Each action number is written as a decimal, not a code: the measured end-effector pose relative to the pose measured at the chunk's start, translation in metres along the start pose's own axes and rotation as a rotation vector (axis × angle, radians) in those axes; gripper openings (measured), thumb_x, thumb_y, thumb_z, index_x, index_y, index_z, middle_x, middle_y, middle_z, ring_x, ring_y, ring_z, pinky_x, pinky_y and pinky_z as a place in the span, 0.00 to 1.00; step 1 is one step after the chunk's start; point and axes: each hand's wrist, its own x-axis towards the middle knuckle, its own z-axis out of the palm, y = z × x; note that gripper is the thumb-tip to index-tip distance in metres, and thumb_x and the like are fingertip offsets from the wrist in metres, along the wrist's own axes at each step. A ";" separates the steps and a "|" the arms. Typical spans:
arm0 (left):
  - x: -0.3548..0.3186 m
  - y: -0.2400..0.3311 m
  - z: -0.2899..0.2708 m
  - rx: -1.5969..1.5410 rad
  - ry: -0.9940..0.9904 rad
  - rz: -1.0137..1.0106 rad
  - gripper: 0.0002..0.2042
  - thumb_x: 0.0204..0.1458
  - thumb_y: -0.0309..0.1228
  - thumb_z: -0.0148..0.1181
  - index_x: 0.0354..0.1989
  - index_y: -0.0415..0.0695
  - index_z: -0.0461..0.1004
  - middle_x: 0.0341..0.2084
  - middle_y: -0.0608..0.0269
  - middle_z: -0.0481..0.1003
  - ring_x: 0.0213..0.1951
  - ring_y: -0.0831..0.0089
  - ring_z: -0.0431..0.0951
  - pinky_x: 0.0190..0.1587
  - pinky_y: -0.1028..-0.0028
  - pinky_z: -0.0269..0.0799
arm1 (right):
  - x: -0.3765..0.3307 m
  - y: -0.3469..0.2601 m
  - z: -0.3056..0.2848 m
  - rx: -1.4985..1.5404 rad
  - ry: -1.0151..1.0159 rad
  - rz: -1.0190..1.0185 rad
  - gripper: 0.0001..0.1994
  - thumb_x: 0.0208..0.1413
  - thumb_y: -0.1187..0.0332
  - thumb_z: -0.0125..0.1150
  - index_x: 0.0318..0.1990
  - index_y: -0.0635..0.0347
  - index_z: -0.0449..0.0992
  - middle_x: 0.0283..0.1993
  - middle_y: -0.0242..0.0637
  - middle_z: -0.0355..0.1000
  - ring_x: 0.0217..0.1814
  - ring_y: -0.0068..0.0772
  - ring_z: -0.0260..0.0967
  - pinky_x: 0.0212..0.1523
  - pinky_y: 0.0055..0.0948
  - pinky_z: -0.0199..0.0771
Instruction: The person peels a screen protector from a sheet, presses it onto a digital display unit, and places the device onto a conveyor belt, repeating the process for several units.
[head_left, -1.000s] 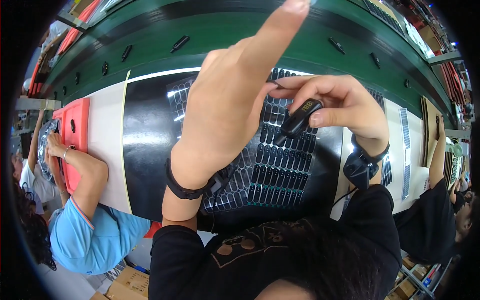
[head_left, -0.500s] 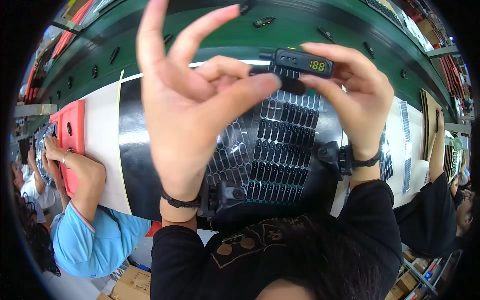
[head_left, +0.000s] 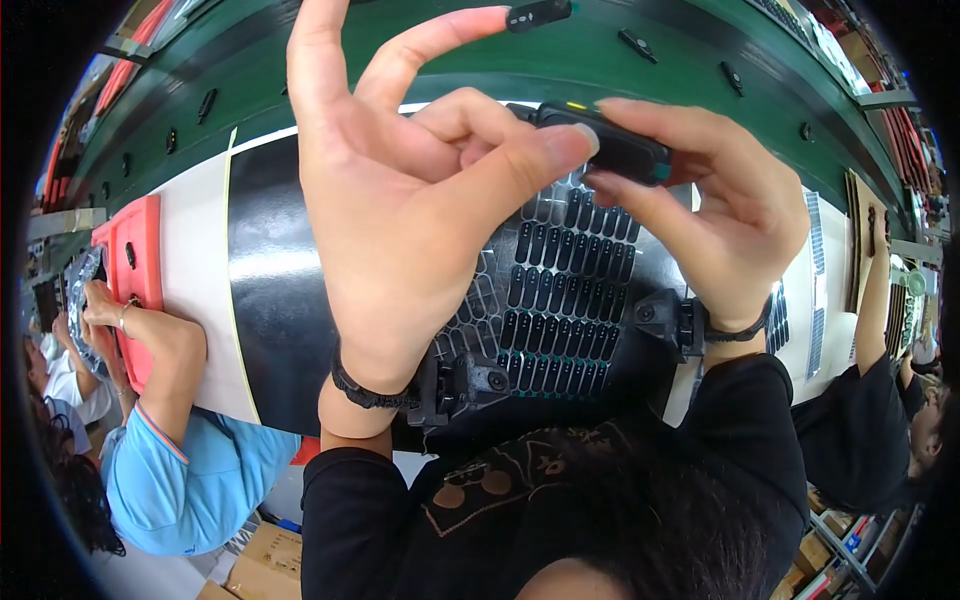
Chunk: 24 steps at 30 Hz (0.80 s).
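Black oblong plastic device (head_left: 630, 150), one: located above the far end of the tabletop's black mat, grasped at its right end between thumb and fingers of the right hand (head_left: 740, 205). Left hand (head_left: 400, 230): thumb lying across the device's left end, forefinger bent in beside it, other fingers spread; whether thumb and forefinger pinch the device or something thin cannot be told. Device face: plain black where visible, partly covered by the left thumb. Clear plastic sheet of black oblong labels (head_left: 565, 290), one: lying below the hands, several rows filled. Clear plastic sheet section with bare oblong outlines (head_left: 470, 315): just left of those rows. Glossy black mat (head_left: 280, 255): beneath both, on a cream tabletop (head_left: 195, 250). Green conveyor belt (head_left: 200, 60): across the far side, carrying small black devices (head_left: 637, 45), well spaced. Red plastic tray (head_left: 150, 250): to the left, near a co-worker's hand (head_left: 103, 303). Progress, by judgement: the device in hand is mid-handling and not yet let go; the label stock looks partly used, with many black labels remaining.
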 end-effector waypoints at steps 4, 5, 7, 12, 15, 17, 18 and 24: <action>-0.002 -0.008 -0.001 -0.072 -0.114 0.056 0.40 0.36 0.12 0.55 0.58 0.42 0.39 0.45 0.42 0.61 0.30 0.73 0.72 0.34 0.80 0.69 | -0.002 -0.002 0.000 -0.030 0.005 -0.017 0.16 0.34 0.83 0.62 0.36 0.71 0.70 0.35 0.42 0.70 0.34 0.27 0.69 0.32 0.19 0.71; -0.002 -0.011 -0.001 -0.090 -0.143 0.070 0.40 0.36 0.11 0.55 0.58 0.43 0.38 0.45 0.42 0.61 0.30 0.73 0.72 0.34 0.80 0.69 | -0.002 -0.003 0.000 -0.036 0.008 -0.018 0.16 0.34 0.83 0.62 0.36 0.70 0.71 0.35 0.41 0.70 0.34 0.27 0.69 0.31 0.19 0.71; -0.003 -0.015 0.002 -0.125 -0.201 0.099 0.41 0.36 0.11 0.55 0.58 0.44 0.38 0.45 0.42 0.60 0.30 0.72 0.72 0.34 0.80 0.69 | -0.003 -0.004 -0.001 -0.057 0.001 -0.025 0.15 0.34 0.82 0.62 0.36 0.70 0.71 0.35 0.41 0.70 0.34 0.27 0.69 0.31 0.19 0.71; -0.005 -0.025 0.001 -0.210 -0.343 0.168 0.42 0.36 0.11 0.55 0.58 0.45 0.36 0.46 0.41 0.60 0.30 0.71 0.73 0.33 0.80 0.70 | -0.004 -0.002 -0.002 -0.195 -0.069 -0.059 0.14 0.35 0.82 0.61 0.35 0.69 0.71 0.34 0.41 0.70 0.33 0.28 0.69 0.32 0.19 0.71; 0.008 -0.041 -0.017 -0.254 -0.416 0.212 0.43 0.36 0.10 0.55 0.58 0.47 0.35 0.46 0.41 0.59 0.30 0.71 0.73 0.33 0.80 0.70 | -0.004 0.002 -0.001 -0.177 -0.093 -0.059 0.14 0.35 0.82 0.61 0.35 0.69 0.71 0.34 0.41 0.70 0.33 0.29 0.69 0.31 0.20 0.72; 0.009 -0.041 -0.035 -0.281 -0.463 0.246 0.44 0.36 0.10 0.55 0.59 0.47 0.35 0.47 0.41 0.59 0.30 0.70 0.74 0.33 0.79 0.71 | -0.004 0.005 -0.001 -0.054 -0.077 -0.037 0.15 0.35 0.82 0.60 0.36 0.70 0.71 0.34 0.41 0.69 0.32 0.29 0.70 0.31 0.20 0.72; 0.015 -0.049 -0.039 -0.296 -0.488 0.264 0.44 0.36 0.10 0.55 0.59 0.48 0.34 0.47 0.40 0.59 0.30 0.70 0.74 0.33 0.79 0.71 | -0.003 0.007 -0.001 -0.054 -0.081 -0.040 0.15 0.35 0.82 0.60 0.36 0.70 0.71 0.34 0.41 0.69 0.32 0.29 0.70 0.31 0.20 0.72; 0.034 -0.049 -0.045 -0.373 -0.655 0.380 0.46 0.35 0.09 0.55 0.59 0.50 0.33 0.47 0.40 0.58 0.31 0.69 0.75 0.32 0.79 0.72 | 0.002 0.004 -0.001 0.225 -0.161 0.168 0.15 0.36 0.83 0.58 0.36 0.70 0.70 0.34 0.43 0.69 0.32 0.30 0.70 0.31 0.21 0.73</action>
